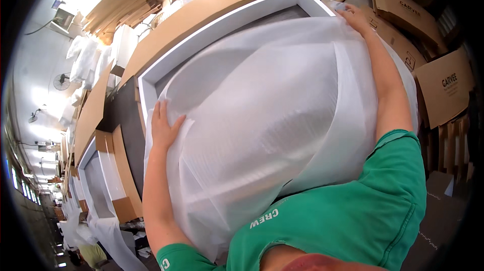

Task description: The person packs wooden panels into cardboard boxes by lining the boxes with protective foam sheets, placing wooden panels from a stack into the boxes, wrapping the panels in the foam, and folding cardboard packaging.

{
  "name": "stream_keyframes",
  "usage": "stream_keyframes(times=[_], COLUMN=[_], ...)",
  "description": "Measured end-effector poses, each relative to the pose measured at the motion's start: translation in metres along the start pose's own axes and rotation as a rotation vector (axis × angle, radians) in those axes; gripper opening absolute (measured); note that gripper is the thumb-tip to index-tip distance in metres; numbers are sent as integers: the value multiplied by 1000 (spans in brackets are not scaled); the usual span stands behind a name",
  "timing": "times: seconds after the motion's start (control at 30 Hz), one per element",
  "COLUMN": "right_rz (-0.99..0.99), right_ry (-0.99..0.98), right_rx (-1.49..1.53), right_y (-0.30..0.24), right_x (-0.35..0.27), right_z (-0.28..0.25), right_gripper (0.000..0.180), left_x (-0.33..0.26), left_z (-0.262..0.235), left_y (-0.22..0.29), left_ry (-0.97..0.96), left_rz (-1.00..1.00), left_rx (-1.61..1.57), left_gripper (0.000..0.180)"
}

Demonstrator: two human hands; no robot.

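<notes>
A large sheet of thin, translucent white wrapping (262, 104) lies loosely over a wide item with a white raised border (227, 24). The sheet covers most of it; the far border and a strip of dark grey inner surface (275, 17) show beyond the sheet's edge. My left hand (165, 126) rests on the sheet at the left border, its fingers stretched and its thumb apart. At the far right corner, my right hand (357, 20) has its fingers bent round the sheet's edge against the border. What lies under the sheet is mostly hidden.
A brown cardboard flap (191, 11) runs along the far side. Cardboard boxes (446, 87) are stacked at the right. Another white-bordered item in an open carton (126, 203) stands at the left, with loose wrapping (121, 243) hanging near it. A person (93, 255) is at the lower left.
</notes>
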State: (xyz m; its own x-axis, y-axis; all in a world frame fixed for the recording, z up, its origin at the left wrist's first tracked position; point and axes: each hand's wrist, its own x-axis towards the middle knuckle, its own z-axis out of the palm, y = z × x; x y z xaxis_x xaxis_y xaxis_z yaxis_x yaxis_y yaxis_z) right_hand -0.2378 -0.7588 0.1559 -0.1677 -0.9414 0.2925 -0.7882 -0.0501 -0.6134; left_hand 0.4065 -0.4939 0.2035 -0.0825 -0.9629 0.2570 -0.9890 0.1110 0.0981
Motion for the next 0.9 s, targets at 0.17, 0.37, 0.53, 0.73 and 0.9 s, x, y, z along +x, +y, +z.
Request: stream_keyframes(times=[0.17,0.37,0.53,0.73,0.9], right_rz=[204,-74,-160,454,615], right_ry=[-121,-133,-118,-6,-172], right_rx=[206,-34,-443,-311,990], right_y=[-62,-132,-85,-14,17], right_x=[36,-23,-149,-339,-398], right_z=[-14,-83,-146,-195,-158], right_gripper=[61,40,54,58,47], left_x=[41,65,-37,-204,-292], left_z=[22,-22,-110,-118,-65], left_y=[-31,-25,87,68,2], left_ry=[-122,-79,-184,-18,99], left_rz=[-152,-298,-30,-370,-980], left_rx=[-14,-291,-293,-168,-392], left_gripper=[67,56,44,54,63])
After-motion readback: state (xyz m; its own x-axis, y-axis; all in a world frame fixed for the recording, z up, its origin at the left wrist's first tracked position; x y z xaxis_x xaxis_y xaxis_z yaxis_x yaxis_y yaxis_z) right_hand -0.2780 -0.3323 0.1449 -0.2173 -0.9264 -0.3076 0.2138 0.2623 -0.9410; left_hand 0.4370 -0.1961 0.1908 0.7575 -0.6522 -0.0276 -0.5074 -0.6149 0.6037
